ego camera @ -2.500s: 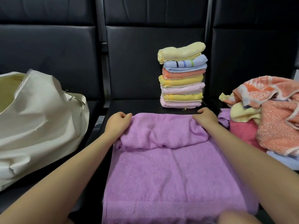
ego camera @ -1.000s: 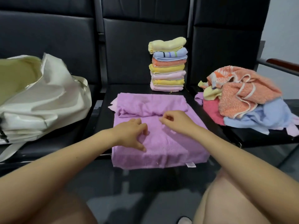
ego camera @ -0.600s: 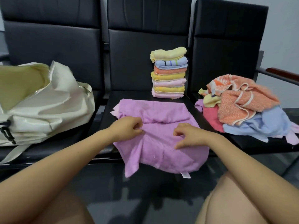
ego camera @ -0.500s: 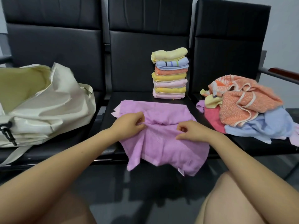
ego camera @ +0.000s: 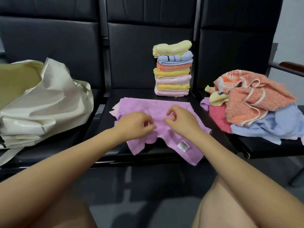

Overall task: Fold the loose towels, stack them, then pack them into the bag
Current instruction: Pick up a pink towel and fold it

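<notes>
- The left hand (ego camera: 134,125) pinched the near fold of the purple towel (ego camera: 148,107) between curled fingers and thumb
- The right hand (ego camera: 181,120) rested on the same towel just beside the left, its fingers curled and its thumb and forefinger parted; whether it actually gripped the cloth could not be told
- The purple towel lay partly folded on the middle seat (ego camera: 130,94), its near edge bunched and hanging over the seat front, with a white label (ego camera: 183,146) showing
- Behind it, against the seat back, stood a stack of folded towels (ego camera: 172,69)
- A heap of loose towels (ego camera: 256,102) in orange, pink, yellow and blue lay on the right-hand seat
- The cream bag (ego camera: 44,102) sat open-mouthed on the left-hand seat, well apart from the purple towel
</notes>
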`<move>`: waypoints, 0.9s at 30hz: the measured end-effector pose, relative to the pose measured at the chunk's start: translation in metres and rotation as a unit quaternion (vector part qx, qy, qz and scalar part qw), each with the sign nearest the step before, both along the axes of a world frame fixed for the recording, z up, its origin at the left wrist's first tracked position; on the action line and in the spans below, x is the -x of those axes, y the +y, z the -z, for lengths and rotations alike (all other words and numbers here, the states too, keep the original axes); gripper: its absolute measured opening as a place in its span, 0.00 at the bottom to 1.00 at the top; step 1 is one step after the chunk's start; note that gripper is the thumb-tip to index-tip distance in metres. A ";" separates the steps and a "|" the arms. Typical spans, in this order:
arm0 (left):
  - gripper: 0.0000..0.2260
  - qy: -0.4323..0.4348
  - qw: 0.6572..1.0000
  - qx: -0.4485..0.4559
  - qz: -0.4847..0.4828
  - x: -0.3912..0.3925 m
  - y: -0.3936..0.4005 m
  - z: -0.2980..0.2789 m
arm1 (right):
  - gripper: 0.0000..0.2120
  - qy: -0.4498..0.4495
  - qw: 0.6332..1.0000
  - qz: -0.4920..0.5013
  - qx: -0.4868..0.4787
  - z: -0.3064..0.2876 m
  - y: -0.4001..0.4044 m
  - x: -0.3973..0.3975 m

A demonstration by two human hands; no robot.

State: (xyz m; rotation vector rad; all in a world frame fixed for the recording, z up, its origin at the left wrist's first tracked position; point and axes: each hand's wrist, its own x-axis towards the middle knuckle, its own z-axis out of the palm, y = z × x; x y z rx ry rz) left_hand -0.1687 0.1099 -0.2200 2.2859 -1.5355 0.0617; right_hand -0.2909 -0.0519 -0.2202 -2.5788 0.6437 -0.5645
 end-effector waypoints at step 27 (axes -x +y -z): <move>0.14 0.086 0.995 -0.039 -0.030 -0.081 0.004 -0.013 | 0.19 0.111 0.991 0.016 -0.069 -0.007 -0.029 -0.011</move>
